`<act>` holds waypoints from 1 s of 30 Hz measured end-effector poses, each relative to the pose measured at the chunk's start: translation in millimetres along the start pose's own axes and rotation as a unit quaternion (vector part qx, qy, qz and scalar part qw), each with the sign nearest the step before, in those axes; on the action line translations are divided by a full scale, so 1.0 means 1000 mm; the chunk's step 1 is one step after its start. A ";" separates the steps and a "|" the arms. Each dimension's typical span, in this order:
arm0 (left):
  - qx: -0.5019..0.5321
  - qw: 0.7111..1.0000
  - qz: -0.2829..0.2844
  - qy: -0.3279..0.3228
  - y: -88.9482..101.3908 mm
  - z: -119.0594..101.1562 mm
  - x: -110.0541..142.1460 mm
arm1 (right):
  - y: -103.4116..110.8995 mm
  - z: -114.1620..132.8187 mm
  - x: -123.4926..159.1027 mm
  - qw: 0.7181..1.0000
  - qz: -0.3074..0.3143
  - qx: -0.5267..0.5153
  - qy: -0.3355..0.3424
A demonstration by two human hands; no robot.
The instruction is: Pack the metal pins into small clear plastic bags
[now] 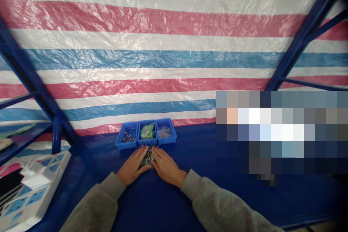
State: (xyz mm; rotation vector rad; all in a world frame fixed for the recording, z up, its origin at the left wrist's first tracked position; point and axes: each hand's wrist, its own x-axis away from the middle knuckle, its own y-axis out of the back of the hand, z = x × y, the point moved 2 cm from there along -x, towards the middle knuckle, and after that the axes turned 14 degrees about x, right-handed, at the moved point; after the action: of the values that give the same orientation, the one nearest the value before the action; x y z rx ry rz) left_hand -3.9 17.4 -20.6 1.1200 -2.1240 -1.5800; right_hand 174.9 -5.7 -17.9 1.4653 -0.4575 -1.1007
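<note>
1. Location: the loose heap of slim, silvery metal pieces mixed with dark greenish material (148, 159) lies on the dark blue tabletop (152, 203), just in front of the three-compartment row of open blue plastic bins (174, 140).

2. Hands: from where I stand, the bare left hand (133, 165) and bare right hand (168, 165) slant inward, palms down, fingers extended and close together. Both touch the heap's sides. Neither is visibly clenched; whether anything is pinched beneath the fingers, I cannot tell.

3. Handling: the pieces are probably light, stiff and smooth, apt to roll or slide apart. Breakage seems unlikely; scattering is the likelier fault. The nature of the dark material is unclear.

4. Hold: for a single piece, pinch the shank between thumb and forefinger. For the whole heap, cup it from both sides.

5. Orientation: the pieces point in mixed directions, some protruding toward the bins. The heap has no common axis; its visible part runs roughly away from the wearer, partly covered by fingers.
</note>
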 end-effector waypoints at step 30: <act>0.094 0.995 0.007 0.017 0.049 -0.010 0.009 | 0.012 -0.001 -0.001 0.993 -0.089 -0.058 -0.050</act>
State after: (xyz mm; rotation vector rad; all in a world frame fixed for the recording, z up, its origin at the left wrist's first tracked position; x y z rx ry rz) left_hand -24.2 9.1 25.6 1.1776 -2.2920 -1.3676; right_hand 178.5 -7.3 -6.0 1.3722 -0.3311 -1.3245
